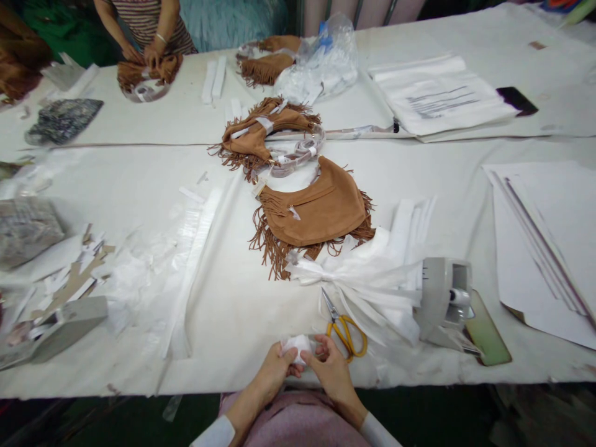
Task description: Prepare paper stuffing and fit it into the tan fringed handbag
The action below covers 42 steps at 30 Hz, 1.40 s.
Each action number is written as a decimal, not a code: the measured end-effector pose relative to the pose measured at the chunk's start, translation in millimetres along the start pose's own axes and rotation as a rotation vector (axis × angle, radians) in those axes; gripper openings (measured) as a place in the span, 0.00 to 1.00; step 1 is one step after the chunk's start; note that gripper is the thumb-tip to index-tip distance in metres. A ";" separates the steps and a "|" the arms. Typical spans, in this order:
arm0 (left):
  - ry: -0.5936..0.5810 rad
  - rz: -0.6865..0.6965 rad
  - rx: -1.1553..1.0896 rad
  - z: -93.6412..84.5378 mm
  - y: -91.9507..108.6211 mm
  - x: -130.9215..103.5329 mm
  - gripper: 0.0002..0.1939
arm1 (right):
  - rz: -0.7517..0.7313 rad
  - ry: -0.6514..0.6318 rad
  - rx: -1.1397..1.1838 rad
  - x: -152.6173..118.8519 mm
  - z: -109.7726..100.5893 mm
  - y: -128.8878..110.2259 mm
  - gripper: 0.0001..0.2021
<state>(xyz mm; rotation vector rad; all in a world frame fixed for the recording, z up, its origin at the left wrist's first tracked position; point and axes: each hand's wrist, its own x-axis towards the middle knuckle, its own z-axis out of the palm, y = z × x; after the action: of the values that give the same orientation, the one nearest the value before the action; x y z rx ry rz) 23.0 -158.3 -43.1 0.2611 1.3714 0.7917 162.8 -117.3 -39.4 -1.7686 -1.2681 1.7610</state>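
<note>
At the near edge of the table, my left hand and my right hand are both closed on a small folded white piece, perhaps tissue or foam, with the thumbs pressing on it. Just right of my right hand lie scissors with yellow handles, their blades pointing away from me. Beyond them a brown suede fringed handbag rests on its side, fringe spread around it. A second fringed handbag sits behind it, with its strap wrapped in clear plastic.
White strips lie beside a grey tape dispenser and a greenish phone. Paper sheets cover the right. Another dispenser and paper scraps are at left. Across the table a co-worker's hands handle a brown bag.
</note>
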 end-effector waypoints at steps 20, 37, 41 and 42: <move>0.293 -0.028 0.093 -27.4 -13.2 14.8 0.12 | -0.370 -0.042 -0.686 43.6 -26.0 11.6 0.14; 0.189 0.003 0.021 -26.9 -11.7 9.2 0.24 | -0.204 -0.173 -0.582 44.7 -9.3 1.2 0.10; 0.070 0.017 -0.029 -17.2 -1.9 -2.5 0.32 | -0.077 -0.358 -0.300 41.3 -6.2 3.6 0.12; 0.029 0.018 -0.032 -14.5 1.0 -4.7 0.33 | -0.063 -0.413 -0.227 38.5 -6.3 2.2 0.14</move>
<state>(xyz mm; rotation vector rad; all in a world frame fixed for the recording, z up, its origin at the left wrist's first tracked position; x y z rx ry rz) 9.1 -164.5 -42.0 0.2380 1.3847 0.8340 162.9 -86.8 -63.8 -1.4967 -1.7264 2.0868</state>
